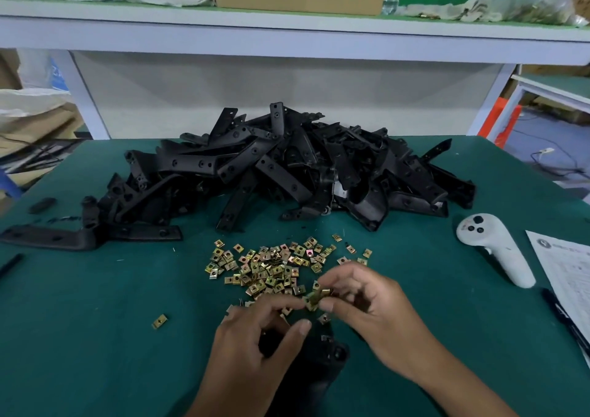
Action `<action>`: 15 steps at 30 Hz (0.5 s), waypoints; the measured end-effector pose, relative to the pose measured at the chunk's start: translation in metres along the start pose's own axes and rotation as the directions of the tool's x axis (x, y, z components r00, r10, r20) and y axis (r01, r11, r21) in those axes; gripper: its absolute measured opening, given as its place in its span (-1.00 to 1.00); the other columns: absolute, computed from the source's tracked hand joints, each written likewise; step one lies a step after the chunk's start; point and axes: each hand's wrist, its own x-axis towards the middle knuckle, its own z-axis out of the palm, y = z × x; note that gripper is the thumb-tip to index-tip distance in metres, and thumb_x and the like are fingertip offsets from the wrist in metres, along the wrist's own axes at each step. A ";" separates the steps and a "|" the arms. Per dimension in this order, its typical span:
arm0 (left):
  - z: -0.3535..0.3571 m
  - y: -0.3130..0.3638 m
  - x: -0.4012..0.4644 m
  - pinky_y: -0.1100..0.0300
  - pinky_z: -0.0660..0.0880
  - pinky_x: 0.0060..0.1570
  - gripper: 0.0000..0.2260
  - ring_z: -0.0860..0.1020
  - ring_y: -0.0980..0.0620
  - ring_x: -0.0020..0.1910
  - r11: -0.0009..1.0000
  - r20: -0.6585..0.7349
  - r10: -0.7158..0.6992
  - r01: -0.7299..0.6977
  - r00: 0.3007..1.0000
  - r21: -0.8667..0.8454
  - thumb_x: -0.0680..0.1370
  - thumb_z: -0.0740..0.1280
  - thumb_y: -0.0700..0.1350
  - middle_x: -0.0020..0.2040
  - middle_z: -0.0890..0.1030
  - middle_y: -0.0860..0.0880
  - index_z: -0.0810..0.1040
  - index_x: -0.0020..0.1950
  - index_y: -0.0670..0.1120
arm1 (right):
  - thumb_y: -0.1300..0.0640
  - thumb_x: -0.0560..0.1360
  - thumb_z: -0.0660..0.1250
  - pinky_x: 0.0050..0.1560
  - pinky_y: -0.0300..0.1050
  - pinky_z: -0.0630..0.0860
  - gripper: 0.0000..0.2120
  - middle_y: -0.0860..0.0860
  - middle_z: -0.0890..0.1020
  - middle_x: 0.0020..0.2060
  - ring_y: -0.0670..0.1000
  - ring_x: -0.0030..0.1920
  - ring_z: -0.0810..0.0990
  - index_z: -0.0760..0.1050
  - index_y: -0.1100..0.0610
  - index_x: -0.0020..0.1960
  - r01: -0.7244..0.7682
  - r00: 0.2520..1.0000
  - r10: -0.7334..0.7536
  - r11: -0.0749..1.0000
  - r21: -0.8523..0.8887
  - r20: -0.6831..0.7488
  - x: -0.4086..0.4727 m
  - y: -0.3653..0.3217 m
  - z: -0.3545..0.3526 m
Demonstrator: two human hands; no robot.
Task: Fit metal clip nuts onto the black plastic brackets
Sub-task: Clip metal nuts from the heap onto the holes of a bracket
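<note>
Your right hand (370, 305) and left hand (255, 337) pinch a few brass-coloured metal clip nuts (314, 298) between curled fingertips, just this side of the scattered heap of clip nuts (271, 266). A black plastic bracket (332, 352) lies under your left hand. Beyond the heap sits the pile of black brackets (287, 167). The printed sheet (565, 263) right of the heap is unreadable.
</note>
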 end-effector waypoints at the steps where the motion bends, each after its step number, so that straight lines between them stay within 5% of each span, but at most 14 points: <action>1: 0.001 0.000 0.001 0.12 0.44 -0.13 -0.76 0.58 0.23 -0.10 1.000 0.007 0.001 -0.001 1.000 -0.002 0.47 0.28 0.32 -0.27 0.64 0.30 0.50 0.12 0.38 | 0.01 0.50 0.49 -0.04 -0.34 0.51 -0.84 -0.14 0.70 -0.06 -0.10 -0.02 0.67 0.61 -0.16 0.05 0.005 1.000 -0.006 1.000 0.017 0.027 -0.001 -0.003 0.004; 5: 0.000 0.000 0.000 0.05 0.51 -0.16 -0.78 0.60 0.19 -0.20 1.000 0.011 -0.020 0.020 1.000 -0.002 0.47 0.28 0.33 -0.29 0.65 0.30 0.50 0.09 0.38 | -0.10 0.47 0.47 -0.15 -0.45 0.46 -0.86 -0.24 0.68 -0.16 -0.19 -0.14 0.65 0.65 -0.15 0.02 0.091 0.994 -0.091 0.996 -0.007 0.061 -0.005 -0.010 0.014; 9: 0.000 0.000 0.000 -0.09 0.55 -0.10 -0.83 0.64 0.14 -0.24 0.997 -0.041 -0.056 0.054 0.998 -0.048 0.48 0.28 0.25 -0.29 0.67 0.25 0.58 0.01 0.30 | 0.02 0.41 0.53 -0.20 -0.38 0.48 -0.83 -0.14 0.69 -0.25 -0.19 -0.24 0.63 0.65 -0.10 -0.01 0.010 1.000 -0.012 0.997 0.080 0.018 -0.005 -0.011 0.012; 15: -0.001 0.004 0.001 0.03 0.46 -0.14 -0.77 0.59 0.26 -0.34 0.997 -0.008 -0.055 0.054 0.998 -0.059 0.44 0.33 0.30 -0.33 0.65 0.25 0.57 0.06 0.34 | 0.09 0.38 0.57 -0.08 -0.23 0.59 -0.67 0.01 0.73 -0.09 -0.02 -0.11 0.71 0.60 -0.15 0.09 -0.026 0.999 0.021 0.994 0.107 0.047 -0.005 -0.011 0.012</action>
